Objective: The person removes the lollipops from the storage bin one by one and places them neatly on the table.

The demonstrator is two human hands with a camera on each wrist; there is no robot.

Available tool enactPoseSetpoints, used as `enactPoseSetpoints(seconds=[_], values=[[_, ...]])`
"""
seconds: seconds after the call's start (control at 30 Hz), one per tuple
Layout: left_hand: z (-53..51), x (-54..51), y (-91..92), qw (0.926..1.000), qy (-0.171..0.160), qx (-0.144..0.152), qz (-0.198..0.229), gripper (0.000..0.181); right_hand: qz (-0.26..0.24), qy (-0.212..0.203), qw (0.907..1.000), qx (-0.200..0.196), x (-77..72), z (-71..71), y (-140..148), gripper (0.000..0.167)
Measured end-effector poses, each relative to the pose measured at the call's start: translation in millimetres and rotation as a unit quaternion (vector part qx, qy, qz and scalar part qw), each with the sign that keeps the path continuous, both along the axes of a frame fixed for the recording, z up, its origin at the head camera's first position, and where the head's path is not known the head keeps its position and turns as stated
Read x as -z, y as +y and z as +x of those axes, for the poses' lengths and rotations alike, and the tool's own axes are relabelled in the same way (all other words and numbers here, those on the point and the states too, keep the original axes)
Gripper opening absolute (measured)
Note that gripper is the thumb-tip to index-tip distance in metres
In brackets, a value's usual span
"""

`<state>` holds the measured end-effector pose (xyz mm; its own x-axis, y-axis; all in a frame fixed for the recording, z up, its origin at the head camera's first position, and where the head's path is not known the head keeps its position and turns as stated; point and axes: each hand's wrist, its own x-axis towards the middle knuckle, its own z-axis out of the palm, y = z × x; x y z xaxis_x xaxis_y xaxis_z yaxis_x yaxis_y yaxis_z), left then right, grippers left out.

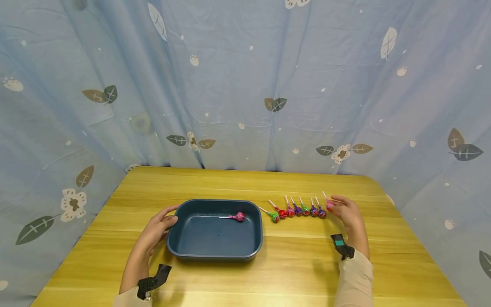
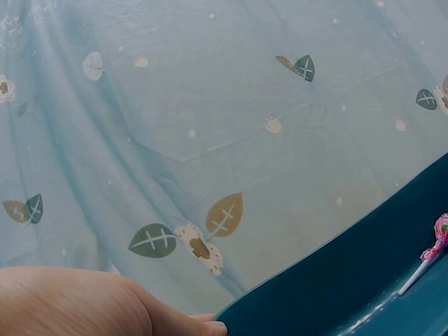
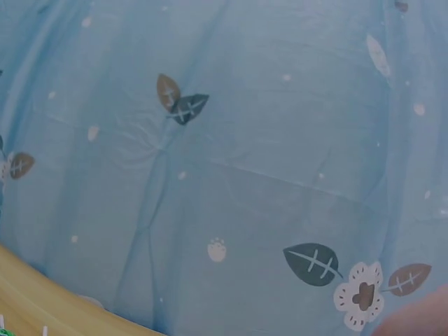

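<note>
A dark blue rectangular tray (image 1: 215,256) stands on the table, with one pink lollipop (image 1: 240,216) lying inside near its right end. At the tray's left side my left hand (image 1: 155,230) holds the rim; in the left wrist view its thumb tip (image 2: 215,327) meets the edge. My right hand (image 1: 348,215) pinches another pink lollipop (image 1: 329,204) by its wrapped head, the white stick pointing up and back. This one is at the right end of a row of several wrapped lollipops (image 1: 298,210) in green, red, pink and purple. The right wrist view does not show the held lollipop.
The wood-grain table (image 1: 291,264) reaches back to a light blue curtain (image 1: 238,85) with leaf and flower prints. The curtain also hangs along both sides. The lollipop row starts close to the tray's right rim.
</note>
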<state>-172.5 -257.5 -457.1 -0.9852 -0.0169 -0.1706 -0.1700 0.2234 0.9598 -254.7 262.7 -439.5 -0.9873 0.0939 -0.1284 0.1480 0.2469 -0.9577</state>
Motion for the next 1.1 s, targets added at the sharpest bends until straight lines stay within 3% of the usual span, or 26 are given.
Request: enactPoseSetpoints(seconds=[0.53, 1.1], values=[[-0.2, 0.1, 0.6, 1.0000, 0.000, -0.001, -0.003, 0.048, -0.001, -0.042, 0.9987, 0.027, 13.2, -2.6, 7, 0.050], [0.4, 0.4, 0.5, 1.0000, 0.005, 0.001, -0.008, 0.048, 0.053, -0.051, 0.9963, 0.044, 17.9, -5.2, 4, 0.047]])
